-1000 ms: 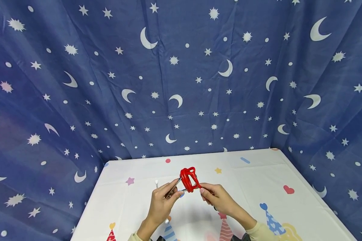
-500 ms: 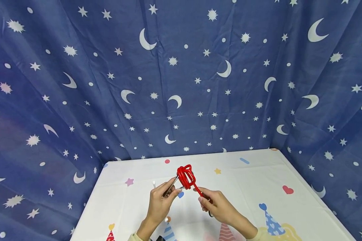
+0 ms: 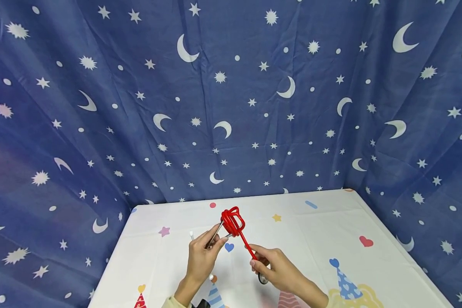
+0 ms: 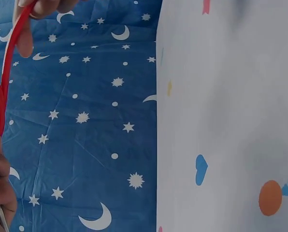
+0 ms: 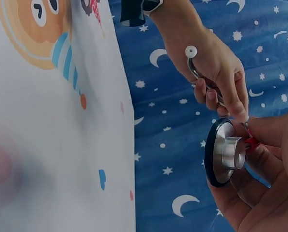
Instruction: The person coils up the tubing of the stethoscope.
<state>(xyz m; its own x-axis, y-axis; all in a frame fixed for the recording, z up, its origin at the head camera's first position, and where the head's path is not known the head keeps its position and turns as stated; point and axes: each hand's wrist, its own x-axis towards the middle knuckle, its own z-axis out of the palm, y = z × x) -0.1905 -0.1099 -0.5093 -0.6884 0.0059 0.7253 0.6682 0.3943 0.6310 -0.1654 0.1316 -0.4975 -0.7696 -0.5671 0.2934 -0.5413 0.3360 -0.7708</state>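
Note:
A stethoscope's red tubing [image 3: 231, 222] is wound in several loops round its metal ear tubes, held up above the table. My left hand [image 3: 202, 256] grips the ear tubes below the loops; a white ear tip [image 5: 191, 51] pokes out past that hand in the right wrist view. From the coil a straight length of red tube slants down to my right hand [image 3: 274, 266], which pinches it between thumb and fingers. Beside the right hand's fingers hangs the round metal chest piece [image 5: 233, 153] with its black rim. Only part of the coil enters the left wrist view.
Under both hands lies a white tablecloth [image 3: 312, 239] printed with hearts, stars and party hats. Blue curtains [image 3: 254, 124] with moons and stars close off the back and sides.
The coil and left hand have shifted a little left and up. My right hand has slid down along the tube, so a longer straight length shows, and more of the chest piece is visible.

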